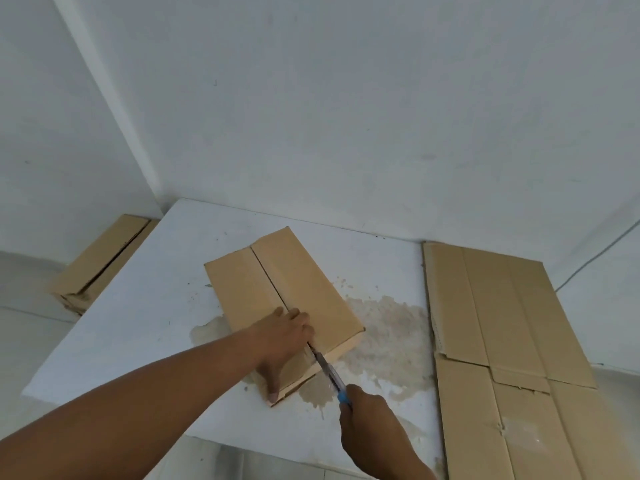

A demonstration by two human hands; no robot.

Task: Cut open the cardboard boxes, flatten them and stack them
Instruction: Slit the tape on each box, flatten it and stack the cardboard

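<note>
Box: cardboard box lying mid-worktop, seam up.
Left grip: released, flat fingers pressing the box's near end.
Right grip: grasping a blue-handled knife, blade at the seam.
Right side: flattened cardboard.

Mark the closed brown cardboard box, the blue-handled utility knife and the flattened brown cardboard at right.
Closed brown cardboard box [304, 282]: head view, right top flap.
Blue-handled utility knife [328, 371]: head view, metal body before the grip.
Flattened brown cardboard [502, 306]: head view, upper middle panel.
</note>
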